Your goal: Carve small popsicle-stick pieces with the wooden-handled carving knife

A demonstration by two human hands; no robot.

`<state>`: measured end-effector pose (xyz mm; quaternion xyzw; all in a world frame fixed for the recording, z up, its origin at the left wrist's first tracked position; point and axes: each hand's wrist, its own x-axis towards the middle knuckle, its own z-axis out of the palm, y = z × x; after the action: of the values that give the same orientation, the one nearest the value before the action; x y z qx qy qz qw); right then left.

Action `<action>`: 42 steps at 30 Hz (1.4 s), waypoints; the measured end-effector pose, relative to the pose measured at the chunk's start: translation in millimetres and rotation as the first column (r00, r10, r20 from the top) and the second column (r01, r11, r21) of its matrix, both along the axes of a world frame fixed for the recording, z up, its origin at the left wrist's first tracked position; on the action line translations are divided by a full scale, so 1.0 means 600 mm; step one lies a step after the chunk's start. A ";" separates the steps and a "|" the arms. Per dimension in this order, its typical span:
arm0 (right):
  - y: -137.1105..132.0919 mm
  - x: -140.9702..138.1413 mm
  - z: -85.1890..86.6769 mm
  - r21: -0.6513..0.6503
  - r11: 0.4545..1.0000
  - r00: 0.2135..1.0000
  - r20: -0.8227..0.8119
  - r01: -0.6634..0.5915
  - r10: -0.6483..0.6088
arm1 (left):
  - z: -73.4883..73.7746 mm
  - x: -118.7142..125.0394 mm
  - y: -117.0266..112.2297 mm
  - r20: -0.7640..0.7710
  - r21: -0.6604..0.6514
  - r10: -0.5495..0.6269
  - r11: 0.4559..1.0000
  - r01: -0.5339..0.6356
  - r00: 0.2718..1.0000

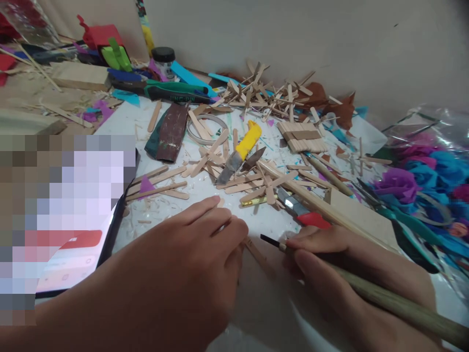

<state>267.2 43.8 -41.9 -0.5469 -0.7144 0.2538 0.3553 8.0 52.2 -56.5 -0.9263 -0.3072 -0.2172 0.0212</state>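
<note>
My left hand [198,244] lies low on the white table, fingers curled, pinching a small wooden stick piece [256,253] that pokes out to the right. My right hand [340,264] is closed round a long wooden-handled tool [395,305]. Its dark thin tip [269,239] points left, just above the stick piece. Both hands rest on the table [264,220] near its front edge.
Several loose ice-cream sticks [252,93] are strewn about, with a stacked bundle [302,137]. A yellow-handled knife [242,151] and a red cutter [304,212] lie ahead. A lit tablet [88,234] sits left, paper flowers [421,181] right, a wooden block [359,215] nearby.
</note>
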 end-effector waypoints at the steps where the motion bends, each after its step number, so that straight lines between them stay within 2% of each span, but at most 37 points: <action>1: 0.003 0.001 0.004 0.007 1.000 1.000 0.023 -0.006 0.006 | -0.002 -0.001 -0.002 -0.001 0.014 0.014 1.000 -0.014 1.000; 5: 0.008 0.005 0.010 0.042 0.998 0.989 0.144 -0.036 0.030 | -0.014 -0.006 -0.013 0.006 0.018 0.028 0.999 -0.028 1.000; 10: 0.005 -0.001 -0.004 0.081 0.995 0.988 0.151 -0.057 0.044 | -0.029 -0.006 -0.028 0.048 -0.026 0.064 0.998 -0.062 0.997; 15: 0.006 -0.002 -0.009 0.090 0.993 0.983 0.176 -0.075 0.058 | -0.039 -0.004 -0.029 0.061 0.014 0.027 1.000 -0.028 0.998; 19: 0.008 -0.004 -0.008 0.088 0.990 0.981 0.168 -0.114 0.098 | -0.035 -0.002 -0.022 0.055 0.024 0.062 0.998 -0.064 0.997; 21: 0.008 -0.007 -0.008 0.089 0.992 0.982 0.172 -0.093 0.076 | -0.030 -0.002 -0.020 0.079 0.066 0.021 0.998 -0.026 0.997; 25: 0.007 -0.014 -0.005 0.067 0.997 0.991 0.133 -0.034 0.025 | -0.026 0.000 -0.022 0.043 0.007 0.063 0.998 -0.063 0.997; 30: 0.010 -0.020 0.000 0.008 1.000 0.994 0.106 0.009 -0.009 | -0.029 0.001 -0.027 0.093 -0.070 0.035 0.997 -0.029 0.995; 36: 0.011 -0.025 -0.001 -0.010 0.999 0.998 0.029 0.051 -0.051 | -0.030 -0.007 -0.028 0.081 -0.110 0.038 0.994 -0.029 0.996; 42: 0.007 -0.026 0.000 -0.069 0.994 0.996 0.019 0.084 -0.082 | -0.009 0.003 -0.007 0.050 -0.114 -0.057 0.992 0.062 0.997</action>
<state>251.4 48.2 -42.0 -0.5901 -0.6845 0.2593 0.3406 9.9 48.2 -61.7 -0.9294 -0.2920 -0.2212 -0.0461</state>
